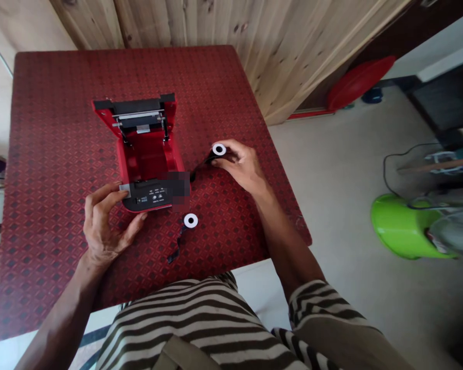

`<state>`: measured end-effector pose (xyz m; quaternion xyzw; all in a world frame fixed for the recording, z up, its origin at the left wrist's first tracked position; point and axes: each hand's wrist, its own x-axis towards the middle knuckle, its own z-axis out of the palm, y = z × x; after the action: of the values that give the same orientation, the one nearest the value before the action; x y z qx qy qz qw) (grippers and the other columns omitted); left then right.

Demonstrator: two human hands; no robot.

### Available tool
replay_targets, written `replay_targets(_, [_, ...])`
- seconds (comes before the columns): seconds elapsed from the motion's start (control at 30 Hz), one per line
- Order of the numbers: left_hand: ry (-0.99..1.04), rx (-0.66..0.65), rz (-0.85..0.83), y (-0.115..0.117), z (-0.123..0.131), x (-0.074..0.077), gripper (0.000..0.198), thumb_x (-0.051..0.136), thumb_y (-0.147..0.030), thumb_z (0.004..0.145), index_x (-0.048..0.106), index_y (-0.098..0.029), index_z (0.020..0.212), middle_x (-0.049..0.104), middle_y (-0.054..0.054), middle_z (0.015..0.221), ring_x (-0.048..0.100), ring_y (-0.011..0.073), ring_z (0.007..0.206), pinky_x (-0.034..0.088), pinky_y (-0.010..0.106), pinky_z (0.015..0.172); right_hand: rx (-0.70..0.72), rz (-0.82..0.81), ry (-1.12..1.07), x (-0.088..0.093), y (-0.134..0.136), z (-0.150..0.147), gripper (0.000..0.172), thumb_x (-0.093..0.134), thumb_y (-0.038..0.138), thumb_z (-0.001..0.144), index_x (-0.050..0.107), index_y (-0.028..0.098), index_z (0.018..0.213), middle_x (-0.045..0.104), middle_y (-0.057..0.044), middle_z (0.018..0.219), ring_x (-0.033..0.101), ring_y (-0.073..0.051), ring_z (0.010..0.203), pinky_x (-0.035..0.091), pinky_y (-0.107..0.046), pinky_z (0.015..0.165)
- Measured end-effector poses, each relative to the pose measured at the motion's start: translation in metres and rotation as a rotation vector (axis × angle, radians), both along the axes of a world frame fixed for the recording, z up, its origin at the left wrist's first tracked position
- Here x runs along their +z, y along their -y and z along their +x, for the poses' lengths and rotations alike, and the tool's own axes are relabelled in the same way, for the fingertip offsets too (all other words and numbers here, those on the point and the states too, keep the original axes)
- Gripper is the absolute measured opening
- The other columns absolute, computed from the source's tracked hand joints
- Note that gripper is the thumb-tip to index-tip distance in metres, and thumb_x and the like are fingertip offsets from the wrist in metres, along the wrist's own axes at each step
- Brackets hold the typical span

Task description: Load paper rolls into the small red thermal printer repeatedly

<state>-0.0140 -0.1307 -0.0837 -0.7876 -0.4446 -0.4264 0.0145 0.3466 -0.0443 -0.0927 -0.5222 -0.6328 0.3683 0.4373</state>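
Observation:
A red and black device [150, 159] with its lid [139, 115] raised stands on the patterned red table; its inner compartment shows bare red walls. My left hand [106, 221] rests at the device's front left corner, fingertips on the black panel and thumb at the front edge. Right of the device, my right hand [239, 162] pinches a small roll [218, 149] with a white face and a dark core. A dark strip trails from this roll toward the device. Another such roll [191, 221] lies before the device, its dark strip stretching toward the table's front.
The red table [54, 123] meets a wooden plank wall [200, 20] at the back. On the floor to the right are a green tub [395, 226] and cables. A red rounded object [358, 82] leans farther back.

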Motion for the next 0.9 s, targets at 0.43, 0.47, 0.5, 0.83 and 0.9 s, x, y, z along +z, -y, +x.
replay_targets(0.43, [0.011, -0.03, -0.054, 0.004, 0.002, 0.002, 0.062, 0.086, -0.039, 0.092, 0.057, -0.026, 0.145, 0.069, 0.013, 0.133, 0.073, 0.0281, 0.122, 0.065, 0.045, 0.101, 0.511, 0.395, 0.73, 0.103, -0.003, -0.117, 0.024, 0.063, 0.008, 0.103, 0.066, 0.017, 0.125, 0.076, -0.008, 0.112, 0.074, -0.025, 0.111, 0.058, -0.043, 0.104])
replay_targets(0.47, [0.01, -0.034, -0.053, 0.005, 0.002, 0.002, 0.062, 0.085, -0.039, 0.092, 0.056, -0.026, 0.146, 0.069, 0.013, 0.133, 0.073, 0.028, 0.123, 0.066, 0.045, 0.102, 0.516, 0.39, 0.76, 0.095, -0.009, -0.123, 0.022, 0.062, 0.007, 0.103, 0.066, 0.018, 0.121, 0.076, -0.008, 0.105, 0.075, -0.025, 0.105, 0.059, -0.041, 0.1])
replay_targets(0.5, [0.009, -0.04, -0.051, 0.005, 0.003, 0.002, 0.063, 0.085, -0.038, 0.092, 0.056, -0.025, 0.146, 0.069, 0.013, 0.134, 0.072, 0.0279, 0.123, 0.066, 0.044, 0.102, 0.515, 0.385, 0.786, 0.089, -0.012, -0.127, 0.02, 0.06, 0.006, 0.104, 0.067, 0.017, 0.119, 0.076, -0.008, 0.101, 0.075, -0.024, 0.099, 0.059, -0.039, 0.097])
replay_targets(0.83, [0.027, -0.057, -0.075, 0.006, 0.005, 0.007, 0.062, 0.086, -0.032, 0.091, 0.058, -0.021, 0.145, 0.069, 0.015, 0.135, 0.071, 0.0292, 0.126, 0.066, 0.044, 0.105, 0.568, 0.249, 0.906, 0.073, -0.034, -0.147, 0.026, 0.059, -0.003, 0.097, 0.074, 0.016, 0.106, 0.074, -0.009, 0.094, 0.075, -0.025, 0.09, 0.059, -0.038, 0.084])
replay_targets(0.9, [0.023, -0.053, -0.079, 0.006, 0.006, 0.007, 0.061, 0.085, -0.033, 0.092, 0.058, -0.022, 0.145, 0.069, 0.015, 0.135, 0.071, 0.0296, 0.125, 0.067, 0.045, 0.103, 0.575, 0.268, 0.878, 0.062, -0.039, -0.146, 0.025, 0.06, -0.001, 0.097, 0.074, 0.016, 0.109, 0.075, -0.01, 0.101, 0.074, -0.027, 0.099, 0.059, -0.041, 0.09])
